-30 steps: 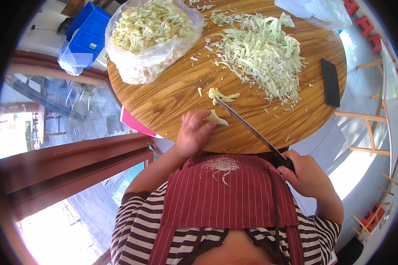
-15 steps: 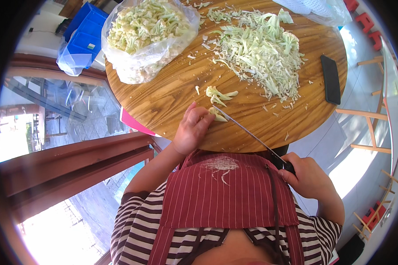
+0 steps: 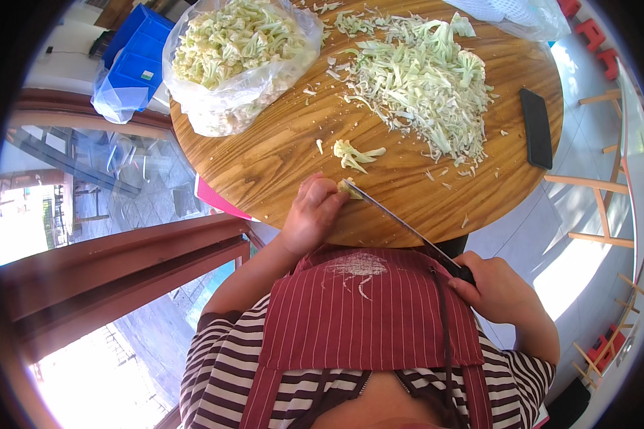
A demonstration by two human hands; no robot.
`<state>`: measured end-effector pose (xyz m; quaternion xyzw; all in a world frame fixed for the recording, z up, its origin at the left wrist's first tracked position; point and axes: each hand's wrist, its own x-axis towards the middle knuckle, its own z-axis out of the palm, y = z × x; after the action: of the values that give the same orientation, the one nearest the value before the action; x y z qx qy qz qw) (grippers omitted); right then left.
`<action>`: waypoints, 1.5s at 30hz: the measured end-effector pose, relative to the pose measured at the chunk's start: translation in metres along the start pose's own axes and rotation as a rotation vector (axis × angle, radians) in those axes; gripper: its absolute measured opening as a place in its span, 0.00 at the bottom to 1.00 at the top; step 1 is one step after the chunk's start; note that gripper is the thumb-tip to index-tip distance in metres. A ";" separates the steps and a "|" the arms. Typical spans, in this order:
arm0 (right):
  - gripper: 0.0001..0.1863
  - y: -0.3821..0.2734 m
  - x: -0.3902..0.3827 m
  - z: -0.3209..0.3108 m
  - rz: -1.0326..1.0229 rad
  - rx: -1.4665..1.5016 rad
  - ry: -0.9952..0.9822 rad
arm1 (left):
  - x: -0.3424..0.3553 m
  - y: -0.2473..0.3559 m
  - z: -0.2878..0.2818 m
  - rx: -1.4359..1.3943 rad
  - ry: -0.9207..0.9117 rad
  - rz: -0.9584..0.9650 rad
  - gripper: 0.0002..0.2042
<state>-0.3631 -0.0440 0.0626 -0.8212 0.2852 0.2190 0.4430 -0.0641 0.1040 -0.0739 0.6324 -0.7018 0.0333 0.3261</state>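
Observation:
My left hand [image 3: 313, 209] is closed on a small cauliflower floret [image 3: 349, 190] near the table's front edge, its fingers partly hiding the piece. With my right hand [image 3: 499, 287] I grip the black handle of a long knife [image 3: 408, 228]. The blade slants up to the left, and its tip end rests at the held floret. Just beyond lies another cut floret [image 3: 355, 154], apart from both hands. Farther off to the right is a heap of cauliflower stalk and leaf trimmings [image 3: 426, 82]. A clear plastic bag [image 3: 225, 118] full of florets [image 3: 236, 39] stands at the far left.
A black phone [image 3: 535, 127] lies by the right edge of the round wooden table [image 3: 265, 154]. At the far right edge sits a pale plastic bag [image 3: 519, 18]. A blue crate [image 3: 137, 61] stands beyond the table's left side; wooden-legged furniture [image 3: 599, 209] is at right.
The knife's tip end has shifted slightly left and down against the held floret. My left fingers have curled in more around the piece, so less of it shows.

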 end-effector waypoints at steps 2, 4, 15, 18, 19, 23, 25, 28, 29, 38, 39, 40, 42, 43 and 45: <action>0.18 -0.003 0.000 -0.003 0.018 0.002 -0.022 | 0.001 0.001 0.001 -0.038 0.015 -0.013 0.14; 0.18 -0.004 0.000 -0.005 0.028 0.001 -0.036 | 0.002 0.003 0.001 -0.042 0.017 -0.026 0.11; 0.18 -0.003 0.014 -0.006 -0.001 -0.084 -0.063 | 0.000 0.006 0.004 -0.041 0.030 -0.056 0.10; 0.18 -0.004 0.013 -0.005 0.018 -0.114 -0.026 | -0.002 0.008 0.002 -0.030 0.048 -0.049 0.13; 0.18 -0.004 0.014 -0.006 0.026 -0.057 -0.042 | -0.003 0.012 0.000 -0.037 0.053 -0.062 0.13; 0.18 -0.005 0.016 -0.011 0.082 0.119 -0.088 | -0.012 0.008 -0.001 -0.033 0.083 -0.073 0.10; 0.19 -0.005 0.016 -0.011 0.105 0.144 -0.089 | -0.013 0.015 -0.003 -0.097 0.105 -0.213 0.10; 0.19 -0.005 0.016 -0.009 0.080 0.108 -0.049 | -0.014 0.015 -0.005 -0.136 0.097 -0.271 0.09; 0.19 -0.004 0.013 -0.007 0.054 0.084 -0.020 | -0.014 0.014 -0.006 -0.138 0.088 -0.265 0.09; 0.18 -0.006 0.007 0.003 -0.046 0.016 -0.004 | -0.012 0.014 -0.005 -0.100 0.091 -0.257 0.08; 0.18 -0.006 0.008 0.003 -0.047 0.005 -0.016 | -0.013 0.013 -0.003 -0.088 0.092 -0.235 0.09; 0.18 -0.006 0.009 0.003 -0.043 0.001 -0.022 | -0.015 0.011 -0.002 -0.074 0.092 -0.213 0.09; 0.18 -0.007 0.010 0.002 -0.035 -0.007 -0.035 | -0.015 0.009 -0.001 -0.053 0.093 -0.174 0.10; 0.18 -0.007 0.011 0.001 -0.034 -0.015 -0.042 | -0.016 0.009 0.000 -0.044 0.093 -0.158 0.10; 0.18 -0.007 0.013 0.000 -0.032 -0.032 -0.055 | -0.016 0.009 -0.001 -0.034 0.091 -0.139 0.10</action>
<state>-0.3488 -0.0447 0.0592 -0.8263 0.2562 0.2392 0.4408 -0.0718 0.1198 -0.0781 0.6718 -0.6412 0.0274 0.3700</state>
